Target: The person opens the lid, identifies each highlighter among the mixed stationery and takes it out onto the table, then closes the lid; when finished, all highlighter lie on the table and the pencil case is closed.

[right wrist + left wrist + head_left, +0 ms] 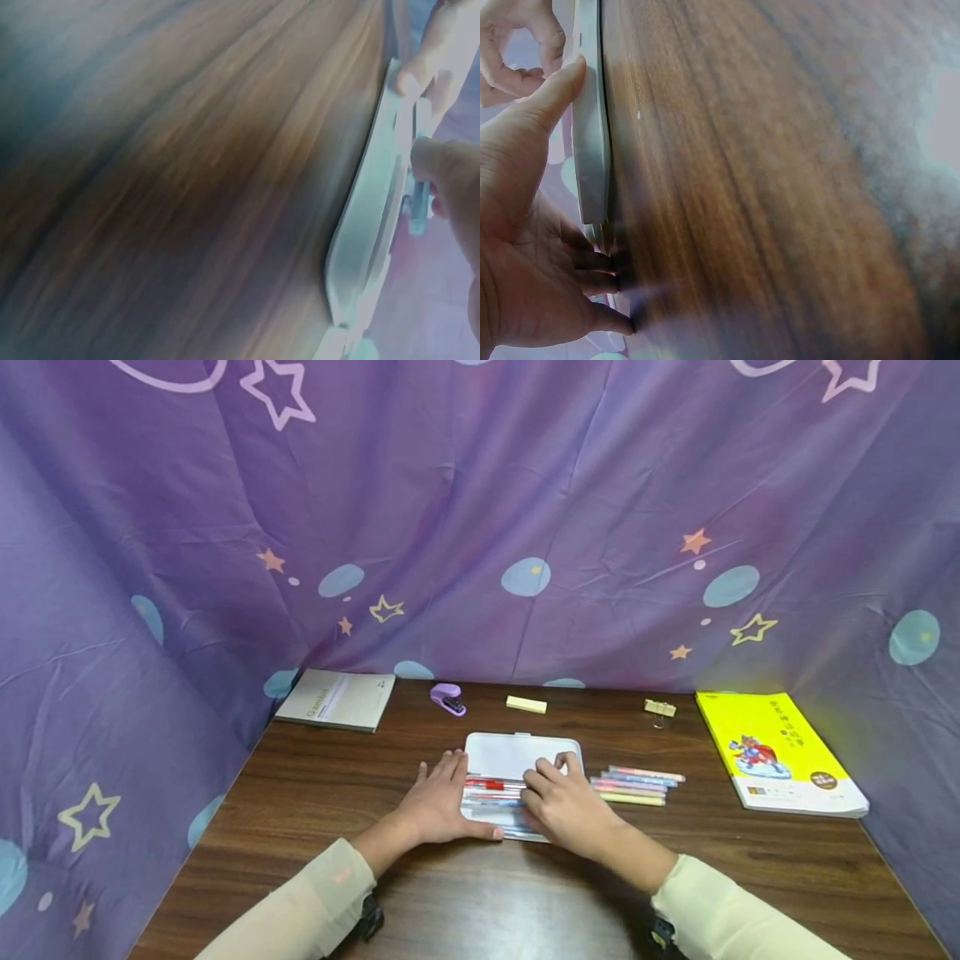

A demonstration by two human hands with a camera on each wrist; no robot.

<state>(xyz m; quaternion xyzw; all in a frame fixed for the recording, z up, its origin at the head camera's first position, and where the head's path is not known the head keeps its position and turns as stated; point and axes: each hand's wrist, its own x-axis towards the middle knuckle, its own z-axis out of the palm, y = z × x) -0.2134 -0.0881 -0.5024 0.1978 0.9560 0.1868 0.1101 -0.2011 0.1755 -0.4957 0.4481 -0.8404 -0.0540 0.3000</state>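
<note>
An open white pencil case (510,752) lies on the table, with several pens (489,785), some with red parts, in its near half. My left hand (444,806) rests against the case's left end. Its thumb (566,82) lies along the near edge, and the other fingers reach down to the table beside the end. Over the right part of the case, my right hand (566,810) pinches a slim pale-blue pen (419,214). From the head view, the right fingers hide part of that pen and the case.
Several pastel pens (637,785) lie right of the case. Farther back are a grey notebook (337,700), a purple stapler (448,697), yellow sticky notes (527,704) and a binder clip (660,709). A yellow book (780,752) is at the right. A purple curtain (450,527) hangs behind.
</note>
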